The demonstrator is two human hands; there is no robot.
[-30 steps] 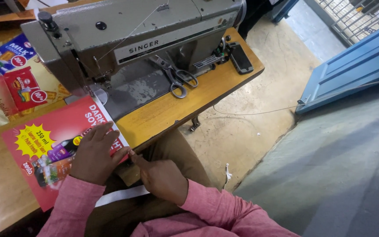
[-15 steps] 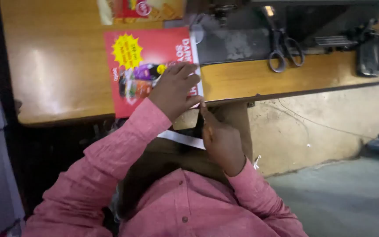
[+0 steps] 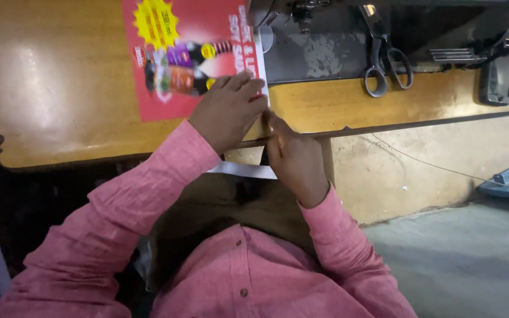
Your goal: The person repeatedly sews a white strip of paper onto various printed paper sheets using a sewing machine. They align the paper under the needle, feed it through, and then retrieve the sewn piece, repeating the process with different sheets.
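Pressing hand: the left hand [image 3: 226, 109] is lying palm down on the near right corner of the red printed sheet [image 3: 175, 56], fingers flat and slightly spread, grasping nothing.
Sheet: it is lying flat on the wooden counter [image 3: 60, 88], its right edge reaching the sewing machine bed [image 3: 319, 56].
Right hand: the right hand [image 3: 293, 156] is sitting just right of the sheet's corner at the counter's front edge, fingers curled and pointing up toward that corner; whether it is pinching the sheet cannot be told.
Arms: both pink sleeves are bending in from the lap, the hands nearly touching beside the sheet.
White strip: a white strip [image 3: 245, 171] is hanging below the counter edge, under the sheet's corner.
Machine bed: scissors [image 3: 384, 59] are resting right of the sheet; a dark box-like part [image 3: 498, 73] is sitting farther right.
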